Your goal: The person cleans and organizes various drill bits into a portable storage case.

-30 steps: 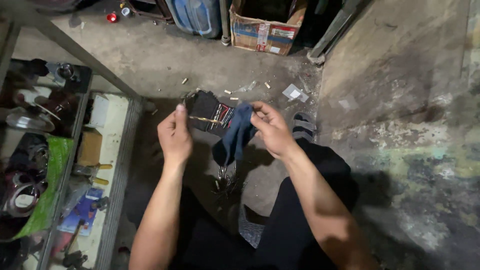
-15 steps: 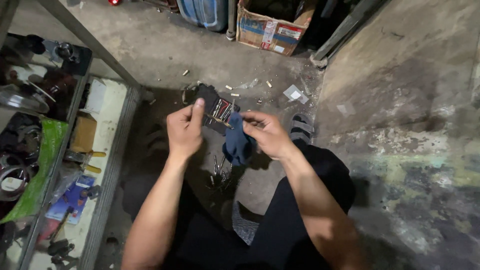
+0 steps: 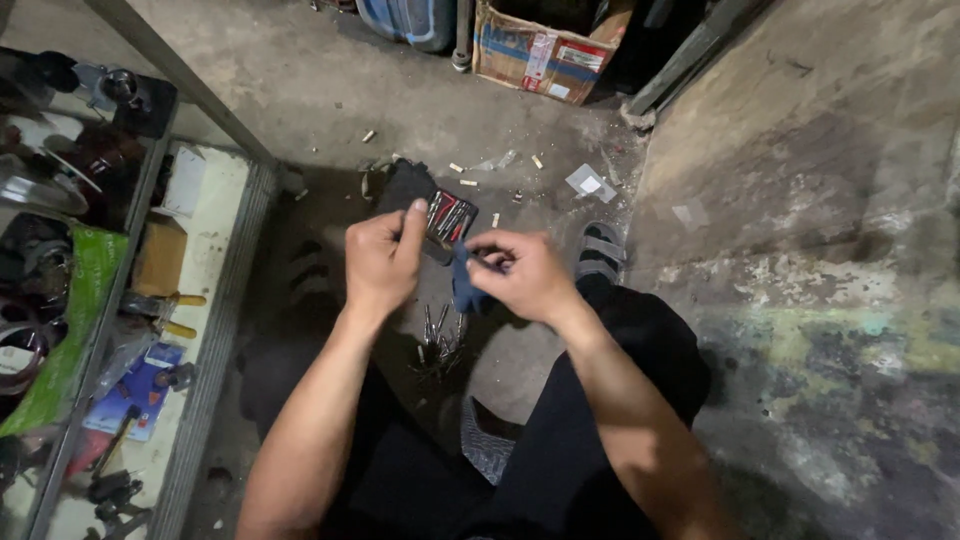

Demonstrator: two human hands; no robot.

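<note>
Here, a dark tool case (image 3: 440, 212) with a red-lined insert sits between both hands above the concrete floor (image 3: 300, 90). The left hand (image 3: 383, 262) grips its edge, thumb up; the right hand (image 3: 525, 275) pinches a blue cloth (image 3: 466, 290) beside it. Below the case, loose metal bits (image 3: 438, 340) lie scattered. A tilt of the case would likely spill more bits out.

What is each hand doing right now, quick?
Left hand: closed on the dark tool case, thumb on top.
Right hand: fingers pinched on the blue cloth.
</note>
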